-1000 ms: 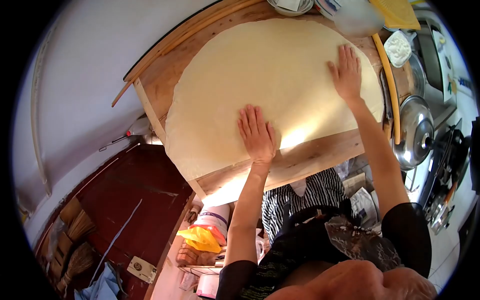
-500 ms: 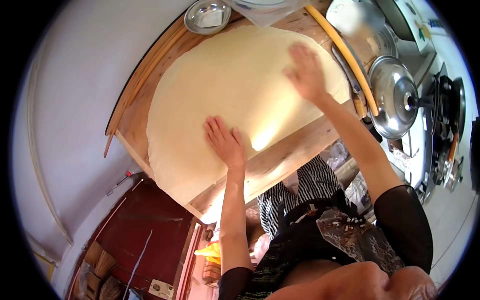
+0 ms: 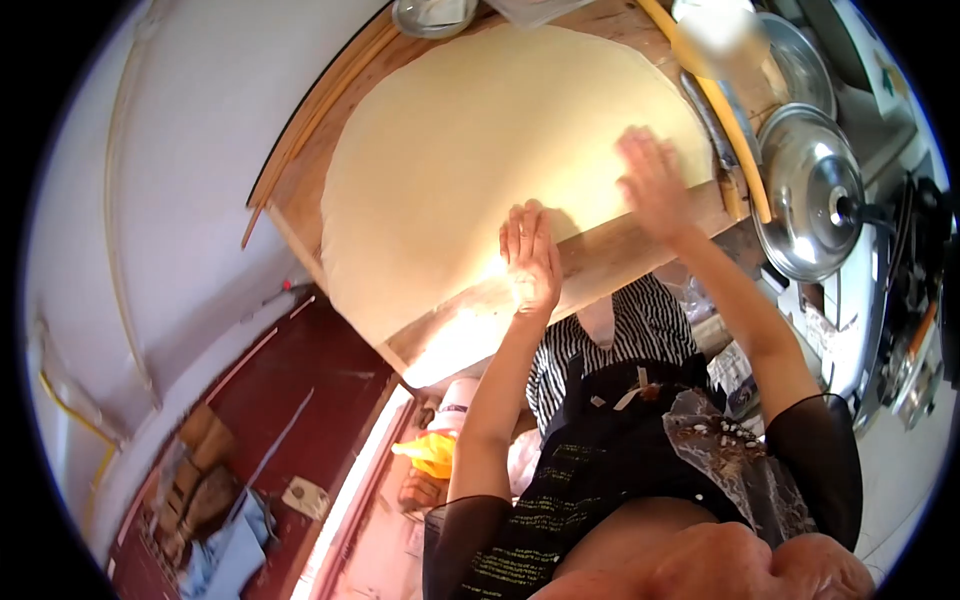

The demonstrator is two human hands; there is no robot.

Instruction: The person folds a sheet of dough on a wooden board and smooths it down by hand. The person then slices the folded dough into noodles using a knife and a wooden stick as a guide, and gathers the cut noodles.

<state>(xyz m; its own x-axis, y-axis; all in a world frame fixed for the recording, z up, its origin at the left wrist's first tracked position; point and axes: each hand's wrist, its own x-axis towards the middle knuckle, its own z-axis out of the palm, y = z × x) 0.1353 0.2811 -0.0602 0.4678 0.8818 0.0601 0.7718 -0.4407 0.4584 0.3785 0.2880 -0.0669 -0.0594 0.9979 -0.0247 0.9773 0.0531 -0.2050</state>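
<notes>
A large, thin, pale sheet of dough [image 3: 470, 150] lies spread over a wooden board [image 3: 595, 262]. My left hand [image 3: 532, 262] is at the dough's near edge, fingers stretched out and close together, with nothing in it. Bright sunlight falls on its palm side and on the board beside it. Over the right part of the sheet, near the same edge, is my right hand [image 3: 655, 185]. It is blurred by motion, but its fingers look extended and nothing shows in them. Whether either hand touches the dough I cannot tell.
A long wooden rolling pin [image 3: 735, 140] lies along the board's right side, beside a wooden-handled tool. Further right sits a shiny pot lid [image 3: 810, 190]. Thin sticks [image 3: 305, 125] run along the left edge by the wall. A metal bowl [image 3: 435, 18] stands at the back.
Both hands have drawn back towards my body over the sheet. My left hand has also moved right, to the near edge. The whole view has shifted somewhat.
</notes>
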